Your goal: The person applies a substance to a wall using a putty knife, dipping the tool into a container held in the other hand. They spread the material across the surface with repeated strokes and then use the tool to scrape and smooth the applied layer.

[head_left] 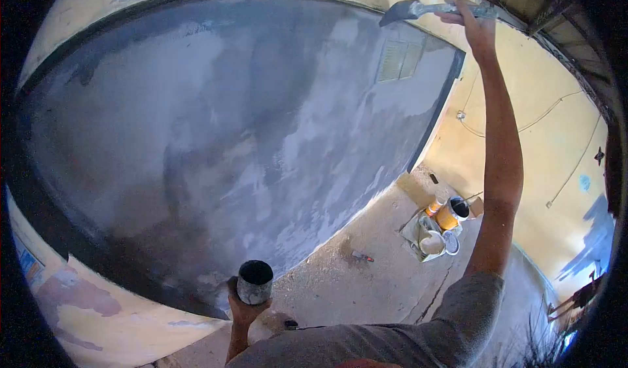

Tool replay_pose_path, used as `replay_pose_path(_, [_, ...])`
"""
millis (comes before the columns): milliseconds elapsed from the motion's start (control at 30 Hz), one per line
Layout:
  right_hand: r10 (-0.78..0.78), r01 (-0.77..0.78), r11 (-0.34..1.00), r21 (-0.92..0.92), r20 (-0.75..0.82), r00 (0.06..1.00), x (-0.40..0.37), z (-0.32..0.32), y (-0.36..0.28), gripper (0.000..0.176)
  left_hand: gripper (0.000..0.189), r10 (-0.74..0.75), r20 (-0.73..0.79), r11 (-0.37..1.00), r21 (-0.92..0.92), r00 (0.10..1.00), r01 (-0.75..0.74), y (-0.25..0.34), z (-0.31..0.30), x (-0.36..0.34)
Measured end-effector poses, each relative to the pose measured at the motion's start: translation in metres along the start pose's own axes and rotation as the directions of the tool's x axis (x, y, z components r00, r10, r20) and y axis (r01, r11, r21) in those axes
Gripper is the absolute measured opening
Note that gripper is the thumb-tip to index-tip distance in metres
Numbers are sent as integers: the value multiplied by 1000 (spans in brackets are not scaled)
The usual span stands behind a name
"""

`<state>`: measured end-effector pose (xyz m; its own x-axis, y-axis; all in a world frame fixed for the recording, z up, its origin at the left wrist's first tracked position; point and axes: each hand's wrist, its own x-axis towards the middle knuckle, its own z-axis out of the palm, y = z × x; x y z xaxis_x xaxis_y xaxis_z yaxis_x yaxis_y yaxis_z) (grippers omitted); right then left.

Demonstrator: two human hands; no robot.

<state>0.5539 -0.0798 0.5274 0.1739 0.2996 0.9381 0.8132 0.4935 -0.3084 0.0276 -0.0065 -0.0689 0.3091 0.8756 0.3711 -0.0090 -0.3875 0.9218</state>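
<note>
right hand (472,26) high, left hand (242,309) low, seemingly clenched

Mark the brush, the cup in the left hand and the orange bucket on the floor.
brush (400,12), head view, on its dark bristle end.
cup (253,288), head view, on its outer wall.
orange bucket (447,217), head view, on its orange side wall.

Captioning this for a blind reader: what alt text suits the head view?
A person's right hand holds a brush at the top edge of a grey-coated wall, while the left hand holds a small dark cup below. Buckets stand on the floor.
</note>
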Motion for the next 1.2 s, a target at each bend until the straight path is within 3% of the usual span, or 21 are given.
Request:
replay_pose_path(67, [-19, 18, 999, -38, -7, 1000, 6, -12, -7, 24, 87, -17, -8, 999, -29, 1000, 17, -5, 2, -6])
replay_pose_path(133, [-383, 317, 849, -422, -79, 920, 16, -24, -9, 23, 88, 3, 4, 1000, 15, 1000, -3, -20, -2, -10])
replay_pose_path(200, [-346, 277, 918, -283, -236, 908, 20, -38, -22, 22, 88, 26, 10, 998, 60, 1000, -27, -19, -2, -11])
replay_pose_path(233, [-276, 259, 961, -98, -255, 927, 26, -51, -22, 23, 88, 20, -18, 997, 81, 1000, -18, -9, -4, -11])
replay_pose_path(267, [-273, 257, 962, -94, -254, 928, 25, -60, -16, 23, 88, 13, -45, 995, 101, 999, -9, 1, -6, -10])
replay_pose_path(333, [-104, 96, 995, -40, -308, 946, 17, -74, -6, 23, 89, -47, -43, 986, 161, 998, 53, 24, -12, -3])
replay_pose_path(400, [-150, 149, 988, -26, -314, 937, -19, -49, -22, 23, 90, -108, -43, 970, 214, 993, 114, 14, -14, -5])
replay_pose_path(467, [-9, -20, 990, -137, -205, 979, -40, -44, -14, 25, 92, 39, -131, 981, 194, 991, -13, -11, -14, -8])
replay_pose_path(533, [-35, -81, 848, -523, -208, 978, -43, -58, 20, 27, 94, 45, -111, 978, 208, 993, -21, 2, -13, -6])
replay_pose_path(567, [-2, -131, 842, -523, -246, 969, -55, -38, 1, 33, 93, 35, -100, 985, 171, 994, -17, 9, -12, -4])
replay_pose_path(667, [121, -288, 842, -456, -360, 925, -61, -13, -10, 49, 92, 11, -58, 985, 170, 998, -1, 16, -11, 0])
replay_pose_path(767, [181, -346, 877, -334, -438, 881, -53, 7, -6, 47, 91, -8, -39, 984, 178, 999, 15, 23, -5, 2])
replay_pose_path(867, [91, -362, 845, -394, -562, 822, -17, 2, 76, 38, 90, -23, -35, 988, 152, 999, 28, 18, -2, -1])
replay_pose_path(900, [91, -362, 846, -392, -564, 821, -23, 13, 69, 38, 90, -34, -19, 987, 154, 999, 37, 12, -2, -4])
replay_pose_path(967, [307, -273, 949, 156, -646, 699, -37, 51, 40, 33, 90, -16, -39, 990, 138, 999, 22, -4, -2, -12])
replay_pose_path(1000, [308, -269, 950, 161, -644, 701, -34, 53, 46, 33, 91, 1, -58, 993, 120, 998, 6, -11, -2, -14])
replay_pose_path(1067, [384, -254, 923, 288, -700, 602, -28, 50, 63, 34, 91, 8, -51, 991, 135, 999, -1, 3, -6, -12])
replay_pose_path(1133, [371, -269, 929, 255, -672, 641, -28, 46, 62, 34, 92, 10, -40, 989, 151, 999, -4, 10, -11, -14])
replay_pose_path(1200, [358, -286, 933, 218, -642, 678, -33, 43, 53, 34, 92, 59, -60, 960, 278, 996, -41, 11, -15, -16])
